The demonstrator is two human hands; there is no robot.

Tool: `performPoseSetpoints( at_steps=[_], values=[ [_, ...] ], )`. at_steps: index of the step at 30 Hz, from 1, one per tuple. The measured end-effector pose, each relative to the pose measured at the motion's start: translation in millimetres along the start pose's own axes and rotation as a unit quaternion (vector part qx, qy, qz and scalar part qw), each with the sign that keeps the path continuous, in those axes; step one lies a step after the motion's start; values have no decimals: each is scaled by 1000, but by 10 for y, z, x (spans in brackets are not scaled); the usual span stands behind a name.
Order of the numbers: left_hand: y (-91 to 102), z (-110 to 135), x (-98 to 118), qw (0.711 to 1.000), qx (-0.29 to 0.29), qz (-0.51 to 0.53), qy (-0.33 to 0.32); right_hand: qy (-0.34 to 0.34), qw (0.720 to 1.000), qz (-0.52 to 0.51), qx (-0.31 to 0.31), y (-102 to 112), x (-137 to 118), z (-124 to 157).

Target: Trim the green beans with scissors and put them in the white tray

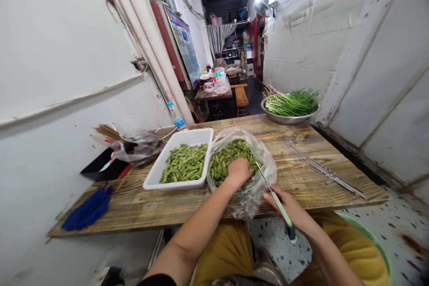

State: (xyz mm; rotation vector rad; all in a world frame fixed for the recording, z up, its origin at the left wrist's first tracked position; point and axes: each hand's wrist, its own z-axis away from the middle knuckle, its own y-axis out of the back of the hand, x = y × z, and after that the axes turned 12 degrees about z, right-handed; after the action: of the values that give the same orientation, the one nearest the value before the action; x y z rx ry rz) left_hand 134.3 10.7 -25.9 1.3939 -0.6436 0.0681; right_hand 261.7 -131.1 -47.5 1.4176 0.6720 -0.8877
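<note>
My left hand [239, 170] reaches into a clear plastic bag [266, 154] of green edamame pods [219, 170]. Its fingers are curled down onto the pods, and the fingertips are mostly hidden. In my right hand [290, 208], just right of the bag, is a pair of scissors [279, 208] with pale green handles, seen edge-on. The blades point up and left toward the bag's opening and look closed. Touching the bag on its left is a white plastic tray [152, 174], with more edamame pods [186, 163] spread inside.
Metal skewers [328, 172] lie on the wooden table [295, 136] at right. Behind them stands a metal bowl [288, 119] of green stalks [295, 102]. A water bottle [178, 118], black box [103, 165] and blue cloth [89, 208] are at left. A person [219, 61] sits far back.
</note>
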Motion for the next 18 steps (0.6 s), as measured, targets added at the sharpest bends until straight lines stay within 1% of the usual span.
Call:
performPoseSetpoints(
  at_steps=[3, 5, 9, 11, 12, 13, 16, 18],
  values=[
    [37, -33, 17, 999, -33, -23, -4, 30, 998, 46, -13, 7, 46, -23],
    [52, -54, -23, 1000, -16, -3, -10, 41, 997, 68, -14, 9, 84, -47],
    [91, -42, -199, 994, 44, 97, -39, 46, 995, 90, -17, 10, 122, -84],
    [114, 8, -267, 988, 58, 132, -50, 47, 994, 95, -14, 11, 113, -90],
    [122, 42, -282, 987, 55, 138, -55, 47, 994, 98, -12, 10, 106, -91],
    [125, 77, -282, 988, 39, 135, -61, 45, 994, 102, -12, 7, 101, -92],
    [108, 159, -221, 993, -46, 73, -86, 41, 993, 108, -15, -9, 106, -103],
    [83, 178, -169, 993, -70, 16, -95, 43, 993, 105, -16, -21, 120, -111]
  ],
)
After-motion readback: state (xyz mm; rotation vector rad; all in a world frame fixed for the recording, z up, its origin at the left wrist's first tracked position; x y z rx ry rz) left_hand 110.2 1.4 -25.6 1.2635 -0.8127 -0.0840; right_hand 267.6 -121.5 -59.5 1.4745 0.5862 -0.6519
